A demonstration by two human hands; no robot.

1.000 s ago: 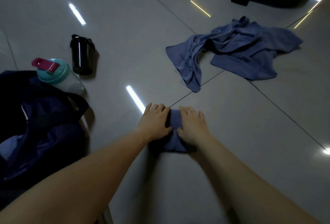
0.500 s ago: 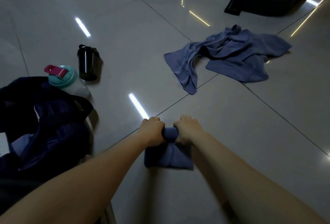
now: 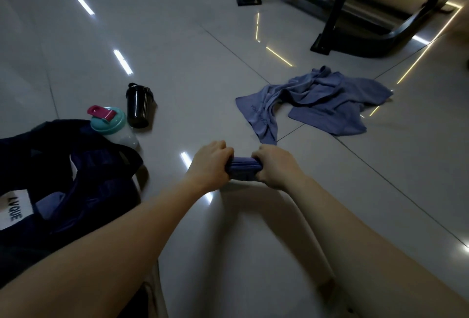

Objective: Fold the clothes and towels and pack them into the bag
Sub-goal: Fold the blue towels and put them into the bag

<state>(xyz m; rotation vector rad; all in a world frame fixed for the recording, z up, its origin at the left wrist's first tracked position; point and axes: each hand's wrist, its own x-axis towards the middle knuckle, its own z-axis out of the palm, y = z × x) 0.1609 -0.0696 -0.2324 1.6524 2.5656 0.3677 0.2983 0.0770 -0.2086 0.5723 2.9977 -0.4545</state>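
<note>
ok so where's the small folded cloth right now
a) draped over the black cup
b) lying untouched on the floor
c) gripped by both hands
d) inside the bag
c: the left hand and the right hand each grip one end of the folded cloth, well clear of the bag on the left.

**Lettering on the bag and the towel**

One word can be read: "LVQUE". It is printed in dark capitals on a white patch (image 3: 24, 207) at the left edge of the dark bag (image 3: 101, 188), and the letters are turned sideways. A line of dark lettering (image 3: 258, 114) is also printed along the crumpled blue towel (image 3: 327, 101), well to the right of the bag — it is too small to be made out.
</note>
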